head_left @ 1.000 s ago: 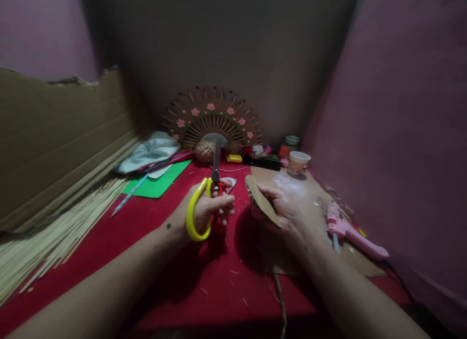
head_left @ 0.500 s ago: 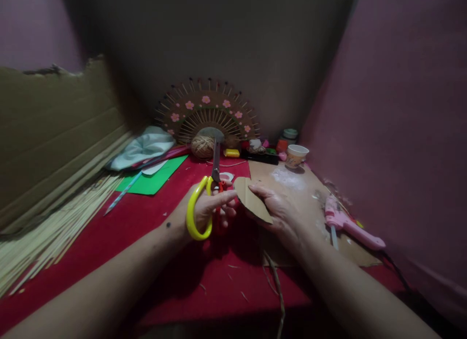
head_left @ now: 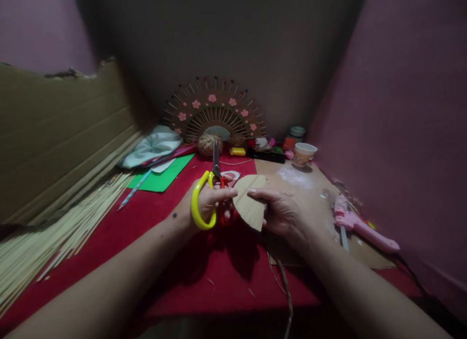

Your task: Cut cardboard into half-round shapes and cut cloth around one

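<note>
My left hand holds a pair of scissors with one yellow and one red handle loop; the closed blades point away from me, toward the ball of twine. The thumb of that hand reaches the left edge of a half-round piece of cardboard. My right hand pinches this cardboard from the right, thumb on top and fingers behind. The piece is raised above the red cloth, with its broad face toward me.
Behind stands a stick fan with painted pink flowers. Thin sticks, a pencil and a green sheet lie at left. At right, a cardboard sheet bears a paper cup and a pink glue gun.
My right hand has turned the cardboard piece so that its face now shows more fully. The scissors remain in my left hand, and the whole view has shifted slightly.
</note>
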A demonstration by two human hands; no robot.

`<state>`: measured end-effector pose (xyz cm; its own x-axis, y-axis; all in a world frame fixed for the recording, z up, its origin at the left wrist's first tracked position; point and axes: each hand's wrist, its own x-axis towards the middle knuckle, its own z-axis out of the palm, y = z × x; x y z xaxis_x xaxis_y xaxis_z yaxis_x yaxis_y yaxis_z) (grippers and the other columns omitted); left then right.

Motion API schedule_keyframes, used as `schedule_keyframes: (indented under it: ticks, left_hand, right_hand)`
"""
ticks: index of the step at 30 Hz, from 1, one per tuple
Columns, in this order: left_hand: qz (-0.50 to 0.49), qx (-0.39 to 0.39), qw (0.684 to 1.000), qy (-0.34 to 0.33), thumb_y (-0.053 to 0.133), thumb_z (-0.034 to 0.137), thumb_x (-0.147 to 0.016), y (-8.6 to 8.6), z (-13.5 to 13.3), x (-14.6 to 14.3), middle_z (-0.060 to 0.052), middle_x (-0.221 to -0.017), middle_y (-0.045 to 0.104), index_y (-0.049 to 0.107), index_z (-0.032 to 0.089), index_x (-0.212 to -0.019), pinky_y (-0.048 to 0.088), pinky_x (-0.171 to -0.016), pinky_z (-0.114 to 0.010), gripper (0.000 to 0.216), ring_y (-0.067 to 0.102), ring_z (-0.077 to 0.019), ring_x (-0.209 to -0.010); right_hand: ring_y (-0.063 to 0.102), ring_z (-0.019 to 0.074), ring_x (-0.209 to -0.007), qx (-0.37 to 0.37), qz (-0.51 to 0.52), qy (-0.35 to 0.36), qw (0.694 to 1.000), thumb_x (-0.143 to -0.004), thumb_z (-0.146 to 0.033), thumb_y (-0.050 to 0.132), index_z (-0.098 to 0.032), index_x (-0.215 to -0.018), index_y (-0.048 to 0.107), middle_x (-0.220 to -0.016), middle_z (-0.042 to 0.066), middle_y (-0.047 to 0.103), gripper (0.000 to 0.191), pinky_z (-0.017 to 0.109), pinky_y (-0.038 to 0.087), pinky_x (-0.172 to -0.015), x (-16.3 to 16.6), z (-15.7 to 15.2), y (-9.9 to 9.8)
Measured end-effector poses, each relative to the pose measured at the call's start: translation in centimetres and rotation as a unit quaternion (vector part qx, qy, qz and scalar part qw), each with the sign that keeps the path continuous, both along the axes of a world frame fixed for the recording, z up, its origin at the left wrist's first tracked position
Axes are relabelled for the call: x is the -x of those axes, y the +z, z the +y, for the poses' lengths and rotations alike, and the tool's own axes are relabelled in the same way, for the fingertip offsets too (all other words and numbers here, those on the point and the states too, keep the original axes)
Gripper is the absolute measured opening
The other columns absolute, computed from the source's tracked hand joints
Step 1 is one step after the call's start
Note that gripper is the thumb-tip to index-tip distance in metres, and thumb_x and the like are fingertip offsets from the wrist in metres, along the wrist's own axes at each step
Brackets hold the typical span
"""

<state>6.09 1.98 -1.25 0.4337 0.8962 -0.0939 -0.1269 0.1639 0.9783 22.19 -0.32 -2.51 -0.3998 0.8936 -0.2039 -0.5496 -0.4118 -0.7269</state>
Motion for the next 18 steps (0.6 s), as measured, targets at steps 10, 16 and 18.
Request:
schedule_keyframes:
  ticks: [10, 16, 18]
  left_hand:
    - [0.149, -0.138, 0.974, 0.102, 0.054, 0.03, -0.074, -0.5, -1.0, -0.2, 0.0, -0.067, 0.059, 0.049, 0.016, -0.107, 0.044, -0.044, -0.021, 0.037, 0.058, -0.0131, -0.056]
    - [0.285, -0.244, 0.926, 0.036, 0.049, 0.029, -0.075, -2.2, -0.8, 0.7, -0.002, -0.075, 0.063, 0.046, 0.021, -0.113, 0.045, -0.057, -0.024, 0.039, 0.06, -0.0152, -0.065]
    - [0.341, -0.272, 0.899, 0.019, 0.046, 0.029, -0.077, -2.3, -0.7, 0.8, -0.003, -0.077, 0.064, 0.047, 0.022, -0.11, 0.044, -0.057, -0.025, 0.034, 0.06, -0.0161, -0.066]
  right_hand:
    - [0.06, 0.0123, -0.055, -0.107, 0.024, -0.258, 0.96, -0.067, -0.015, 0.068, -0.017, -0.086, 0.062, -0.071, -0.002, 0.068, 0.02, 0.021, 0.047, -0.038, -1.1, 0.7, 1.2]
    - [0.065, 0.0147, -0.069, -0.142, 0.101, -0.312, 0.934, -0.076, -0.017, 0.062, -0.02, -0.096, 0.061, -0.079, -0.001, 0.071, 0.021, 0.027, 0.055, -0.056, -2.2, 1.5, 1.9]
    - [0.066, 0.0149, -0.069, -0.135, 0.12, -0.306, 0.935, -0.078, -0.019, 0.06, -0.02, -0.093, 0.061, -0.078, 0.0, 0.071, 0.015, 0.03, 0.056, -0.062, -2.4, 1.6, 1.9]
